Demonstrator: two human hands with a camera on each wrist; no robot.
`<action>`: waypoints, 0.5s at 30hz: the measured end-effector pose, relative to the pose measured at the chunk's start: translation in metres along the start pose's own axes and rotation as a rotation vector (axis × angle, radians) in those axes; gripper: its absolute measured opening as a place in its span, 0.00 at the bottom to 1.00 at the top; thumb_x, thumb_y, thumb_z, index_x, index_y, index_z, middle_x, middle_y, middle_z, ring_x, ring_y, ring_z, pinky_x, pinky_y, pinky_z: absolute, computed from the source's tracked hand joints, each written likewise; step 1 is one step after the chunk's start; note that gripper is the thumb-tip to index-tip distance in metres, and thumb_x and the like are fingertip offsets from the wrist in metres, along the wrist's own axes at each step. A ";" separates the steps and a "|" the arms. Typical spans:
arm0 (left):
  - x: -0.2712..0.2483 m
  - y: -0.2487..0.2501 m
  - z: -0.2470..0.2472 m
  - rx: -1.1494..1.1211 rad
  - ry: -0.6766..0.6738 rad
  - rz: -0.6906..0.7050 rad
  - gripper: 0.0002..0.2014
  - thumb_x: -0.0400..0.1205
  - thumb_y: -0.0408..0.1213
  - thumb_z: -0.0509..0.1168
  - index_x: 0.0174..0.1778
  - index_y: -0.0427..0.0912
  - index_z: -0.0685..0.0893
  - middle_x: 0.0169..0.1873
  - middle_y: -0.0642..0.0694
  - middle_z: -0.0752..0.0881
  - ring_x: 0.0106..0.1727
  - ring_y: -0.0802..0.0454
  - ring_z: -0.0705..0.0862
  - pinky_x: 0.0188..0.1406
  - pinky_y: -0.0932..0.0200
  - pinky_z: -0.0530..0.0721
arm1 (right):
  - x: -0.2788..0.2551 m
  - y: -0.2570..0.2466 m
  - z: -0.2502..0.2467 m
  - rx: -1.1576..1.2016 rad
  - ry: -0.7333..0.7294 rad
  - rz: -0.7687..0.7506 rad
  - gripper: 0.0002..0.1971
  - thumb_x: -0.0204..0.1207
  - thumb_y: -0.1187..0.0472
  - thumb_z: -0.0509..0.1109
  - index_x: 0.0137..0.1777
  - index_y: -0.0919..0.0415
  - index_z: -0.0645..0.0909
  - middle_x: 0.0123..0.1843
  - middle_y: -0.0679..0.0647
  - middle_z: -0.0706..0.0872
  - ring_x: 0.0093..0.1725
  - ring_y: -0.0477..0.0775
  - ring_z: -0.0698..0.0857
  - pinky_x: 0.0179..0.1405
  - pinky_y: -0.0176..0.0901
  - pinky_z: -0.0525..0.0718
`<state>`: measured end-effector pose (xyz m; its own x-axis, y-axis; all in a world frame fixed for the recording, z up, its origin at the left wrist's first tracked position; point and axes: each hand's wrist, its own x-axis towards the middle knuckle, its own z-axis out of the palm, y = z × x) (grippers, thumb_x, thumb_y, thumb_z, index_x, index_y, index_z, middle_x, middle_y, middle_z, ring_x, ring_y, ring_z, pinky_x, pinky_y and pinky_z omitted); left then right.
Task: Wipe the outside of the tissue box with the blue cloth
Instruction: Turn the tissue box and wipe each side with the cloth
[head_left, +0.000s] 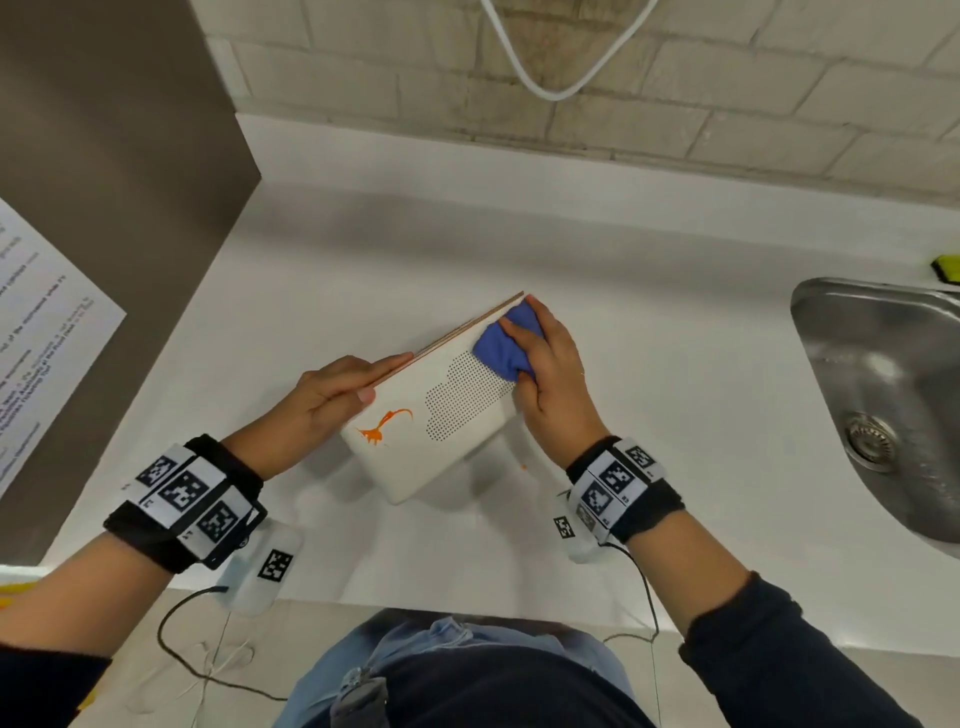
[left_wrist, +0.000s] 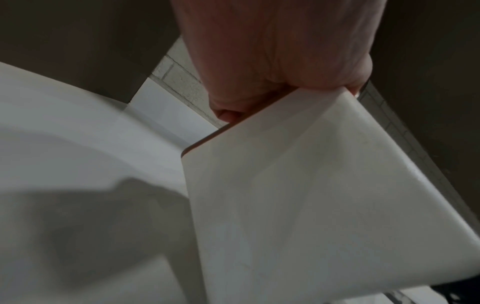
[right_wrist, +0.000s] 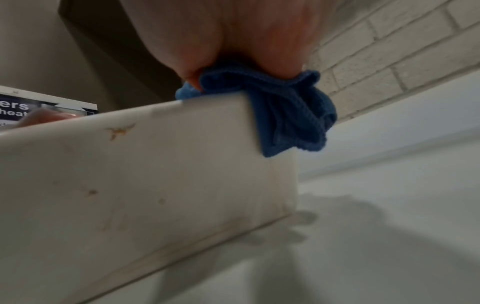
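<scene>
Jeans (head_left: 452, 654) nearest, before the white bench (head_left: 649, 441); left hand (head_left: 337, 395) grips the tilted stained panel (head_left: 441, 436) by its edge, right hand (head_left: 550, 374) clutches a blue cloth (head_left: 501, 348) on its far corner; sink (head_left: 883, 364) right, brick wall (head_left: 675, 78) behind. Left wrist: the hand pinches that edge. Right wrist: the blue cloth overhangs the corner.

Pinches the upper edge of a tilted white perforated panel (head_left: 436, 415) with the left hand (head_left: 332, 400), lower edge resting on the white table (head_left: 649, 415). Presses a bunched blue cloth (head_left: 501, 348) onto the panel's far corner with the right hand (head_left: 553, 376), fingers (head_left: 514, 330) curled over it. Shows an orange smear (head_left: 382, 428) near the panel's near end, steel sink (head_left: 893, 364) at right.
</scene>
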<state>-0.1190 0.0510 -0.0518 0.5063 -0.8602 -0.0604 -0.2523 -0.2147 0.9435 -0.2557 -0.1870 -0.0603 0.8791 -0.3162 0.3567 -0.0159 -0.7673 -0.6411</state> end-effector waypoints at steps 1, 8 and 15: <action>-0.001 0.000 0.001 -0.017 0.000 -0.001 0.21 0.76 0.55 0.55 0.67 0.73 0.74 0.54 0.48 0.82 0.60 0.62 0.81 0.60 0.77 0.72 | -0.003 -0.001 -0.002 0.031 0.011 0.001 0.24 0.72 0.66 0.52 0.69 0.60 0.71 0.76 0.63 0.67 0.72 0.60 0.68 0.76 0.47 0.64; 0.000 -0.001 -0.002 -0.014 0.005 0.003 0.23 0.75 0.56 0.55 0.68 0.70 0.73 0.61 0.38 0.81 0.64 0.58 0.79 0.61 0.79 0.71 | -0.057 0.012 -0.039 -0.122 -0.141 0.080 0.22 0.73 0.71 0.53 0.65 0.60 0.72 0.66 0.66 0.74 0.59 0.61 0.75 0.64 0.53 0.77; 0.002 -0.004 -0.003 0.040 -0.014 0.034 0.22 0.77 0.55 0.54 0.68 0.72 0.73 0.55 0.38 0.82 0.62 0.50 0.80 0.63 0.71 0.71 | -0.043 -0.071 -0.048 -0.127 -0.055 -0.209 0.23 0.72 0.59 0.60 0.69 0.55 0.69 0.73 0.60 0.66 0.64 0.63 0.72 0.66 0.51 0.69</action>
<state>-0.1142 0.0517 -0.0548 0.4859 -0.8734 -0.0335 -0.3018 -0.2036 0.9314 -0.3147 -0.1457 0.0024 0.8941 -0.1151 0.4329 0.1122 -0.8781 -0.4652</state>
